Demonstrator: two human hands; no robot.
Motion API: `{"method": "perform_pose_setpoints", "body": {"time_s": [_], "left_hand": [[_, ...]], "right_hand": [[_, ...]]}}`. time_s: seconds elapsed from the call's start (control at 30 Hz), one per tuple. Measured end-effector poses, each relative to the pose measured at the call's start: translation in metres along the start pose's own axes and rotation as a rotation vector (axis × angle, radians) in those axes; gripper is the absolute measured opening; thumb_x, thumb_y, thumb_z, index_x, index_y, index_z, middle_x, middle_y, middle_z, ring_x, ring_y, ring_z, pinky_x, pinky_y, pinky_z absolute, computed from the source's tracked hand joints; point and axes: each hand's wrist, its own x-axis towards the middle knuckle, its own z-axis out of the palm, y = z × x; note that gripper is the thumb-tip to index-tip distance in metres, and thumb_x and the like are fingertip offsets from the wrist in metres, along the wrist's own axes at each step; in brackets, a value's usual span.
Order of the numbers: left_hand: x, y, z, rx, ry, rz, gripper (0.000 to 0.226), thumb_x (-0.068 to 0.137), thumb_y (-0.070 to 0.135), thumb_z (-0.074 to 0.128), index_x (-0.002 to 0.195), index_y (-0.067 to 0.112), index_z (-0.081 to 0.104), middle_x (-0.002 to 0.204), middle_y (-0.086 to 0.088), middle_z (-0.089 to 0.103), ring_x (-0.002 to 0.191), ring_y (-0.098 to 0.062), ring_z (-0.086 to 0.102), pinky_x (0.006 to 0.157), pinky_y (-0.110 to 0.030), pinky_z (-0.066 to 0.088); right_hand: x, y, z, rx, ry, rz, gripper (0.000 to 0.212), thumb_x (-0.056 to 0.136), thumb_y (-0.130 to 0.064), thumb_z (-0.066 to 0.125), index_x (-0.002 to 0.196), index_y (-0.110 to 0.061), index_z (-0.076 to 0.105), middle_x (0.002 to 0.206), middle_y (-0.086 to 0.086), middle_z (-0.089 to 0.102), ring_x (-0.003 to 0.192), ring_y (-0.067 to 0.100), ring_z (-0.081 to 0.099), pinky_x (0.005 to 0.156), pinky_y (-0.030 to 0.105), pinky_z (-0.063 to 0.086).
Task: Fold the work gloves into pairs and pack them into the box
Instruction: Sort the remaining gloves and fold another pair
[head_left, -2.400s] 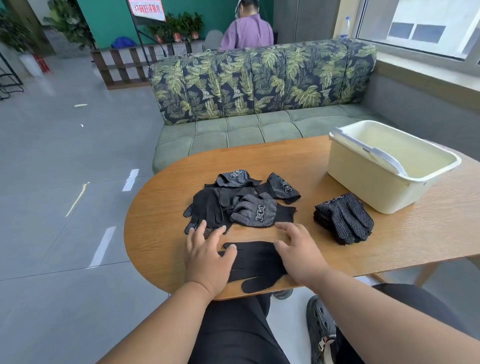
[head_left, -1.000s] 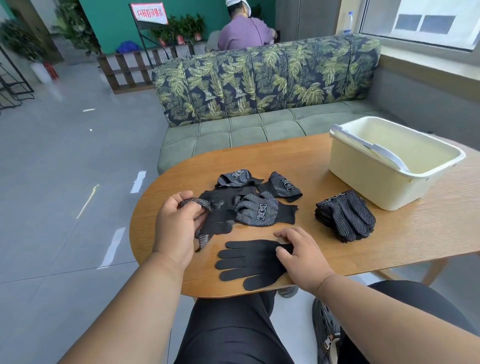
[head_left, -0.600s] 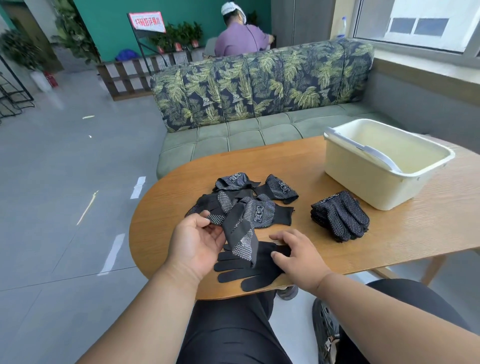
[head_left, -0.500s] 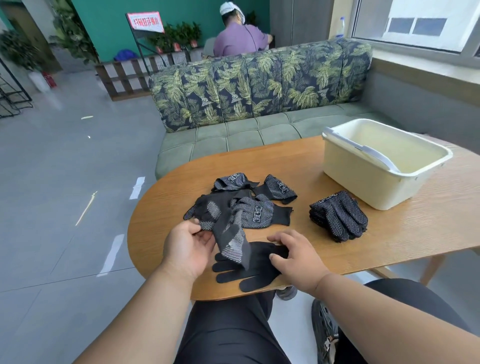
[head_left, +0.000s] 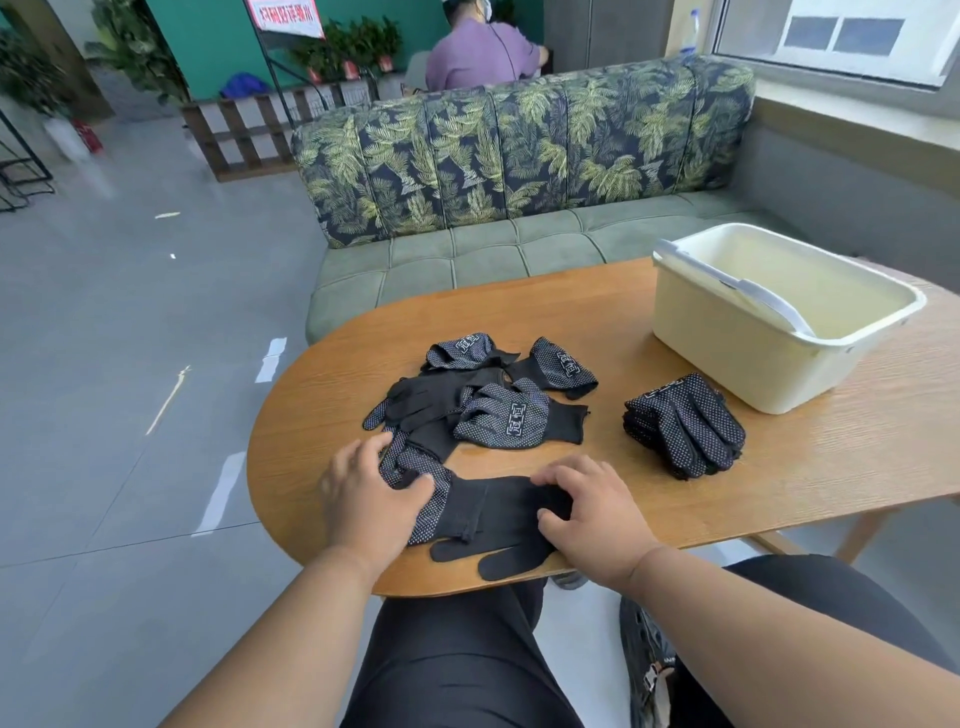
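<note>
- Left hand (head_left: 371, 499) presses flat on dotted glove (head_left: 423, 486); right hand (head_left: 592, 512) lies relaxed on plain glove (head_left: 498, 525).
- Risk: plain glove's fingers overhang worktop (head_left: 831, 467) edge, lower centre; may slip off.

My left hand (head_left: 366, 501) covers fingers of dotted glove (head_left: 415, 475); grip there not readable. My right hand (head_left: 592, 512) hides cuff end of plain black glove (head_left: 498, 525). Loose glove pile (head_left: 483, 400) overlaps; count indeterminate. Folded stack (head_left: 685, 426): layer number unclear. Box (head_left: 727, 338) floor partly hidden behind near wall. Table (head_left: 779, 467) cut by right edge. Red sign (head_left: 284, 15) cropped at top, text unreadable.
</note>
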Motion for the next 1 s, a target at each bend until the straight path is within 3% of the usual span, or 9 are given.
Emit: {"method": "perform_pose_setpoints", "body": {"time_s": [0.07, 0.2, 0.3, 0.43, 0.53, 0.63, 0.77, 0.87, 1.0], "left_hand": [[-0.002, -0.002, 0.006, 0.136, -0.038, 0.032, 0.072, 0.077, 0.056, 0.076, 0.143, 0.041, 0.05, 0.155, 0.0, 0.035, 0.144, -0.029, 0.029, 0.121, -0.044, 0.029], [0.0, -0.008, 0.012, 0.106, -0.011, 0.031, 0.048, 0.088, 0.038, 0.071, 0.135, 0.034, 0.061, 0.152, -0.004, 0.042, 0.139, -0.03, 0.039, 0.114, -0.043, 0.037], [0.005, -0.014, 0.008, 0.027, 0.026, 0.028, 0.038, 0.092, 0.023, 0.066, 0.13, 0.026, 0.064, 0.143, -0.002, 0.048, 0.12, -0.024, 0.057, 0.1, -0.04, 0.05], [0.012, -0.021, -0.002, 0.008, 0.11, -0.025, 0.038, 0.092, 0.013, 0.06, 0.128, 0.025, 0.065, 0.14, -0.005, 0.052, 0.103, -0.027, 0.064, 0.089, -0.038, 0.05], [0.012, -0.021, -0.007, 0.045, 0.163, -0.031, 0.04, 0.089, 0.012, 0.059, 0.126, 0.025, 0.067, 0.139, -0.005, 0.056, 0.122, -0.029, 0.054, 0.101, -0.042, 0.045], [0.007, -0.017, -0.004, 0.161, 0.165, 0.138, 0.037, 0.088, 0.03, 0.067, 0.125, 0.029, 0.068, 0.142, -0.003, 0.057, 0.138, -0.029, 0.039, 0.12, -0.048, 0.03], [-0.001, -0.008, 0.005, 0.274, 0.05, 0.232, 0.047, 0.086, 0.049, 0.069, 0.132, 0.04, 0.063, 0.149, 0.006, 0.048, 0.143, -0.025, 0.033, 0.12, -0.048, 0.03], [0.003, -0.011, 0.005, 0.134, -0.06, 0.132, 0.047, 0.091, 0.037, 0.069, 0.137, 0.039, 0.061, 0.153, 0.003, 0.042, 0.143, -0.025, 0.033, 0.118, -0.044, 0.036], [0.015, -0.021, -0.004, 0.023, 0.014, 0.092, 0.039, 0.091, 0.015, 0.065, 0.127, 0.03, 0.069, 0.139, 0.002, 0.052, 0.13, -0.021, 0.049, 0.112, -0.039, 0.043]], "right_hand": [[0.0, 0.002, 0.001, 0.014, 0.018, -0.007, 0.043, 0.078, -0.042, 0.058, 0.12, -0.037, 0.068, 0.122, -0.018, 0.057, 0.113, 0.013, 0.046, 0.106, 0.035, 0.039], [-0.001, 0.003, 0.002, -0.006, 0.02, -0.027, 0.043, 0.08, -0.043, 0.058, 0.122, -0.04, 0.066, 0.122, -0.019, 0.055, 0.115, 0.012, 0.045, 0.106, 0.032, 0.037], [-0.001, 0.004, 0.004, -0.029, 0.02, -0.03, 0.042, 0.08, -0.045, 0.057, 0.121, -0.041, 0.066, 0.123, -0.019, 0.054, 0.117, 0.012, 0.043, 0.107, 0.031, 0.035], [-0.001, 0.002, 0.005, -0.047, 0.02, -0.025, 0.042, 0.08, -0.047, 0.055, 0.12, -0.042, 0.066, 0.124, -0.019, 0.054, 0.118, 0.012, 0.044, 0.108, 0.033, 0.035], [-0.001, 0.002, 0.005, -0.055, 0.023, -0.023, 0.039, 0.082, -0.046, 0.056, 0.119, -0.041, 0.067, 0.123, -0.019, 0.053, 0.118, 0.012, 0.044, 0.107, 0.032, 0.035], [-0.001, 0.002, 0.005, -0.062, 0.024, -0.02, 0.037, 0.083, -0.045, 0.058, 0.119, -0.041, 0.068, 0.123, -0.019, 0.053, 0.118, 0.012, 0.044, 0.107, 0.03, 0.034], [-0.002, 0.0, 0.005, -0.068, 0.018, -0.021, 0.038, 0.083, -0.044, 0.058, 0.12, -0.04, 0.068, 0.124, -0.018, 0.053, 0.119, 0.012, 0.044, 0.108, 0.032, 0.036], [-0.002, 0.0, 0.004, -0.071, 0.014, -0.022, 0.037, 0.084, -0.045, 0.058, 0.12, -0.04, 0.068, 0.125, -0.018, 0.053, 0.119, 0.011, 0.043, 0.109, 0.032, 0.035], [-0.002, 0.0, 0.004, -0.076, 0.023, -0.02, 0.038, 0.083, -0.047, 0.056, 0.119, -0.04, 0.068, 0.124, -0.018, 0.053, 0.119, 0.013, 0.044, 0.108, 0.032, 0.035]]}}
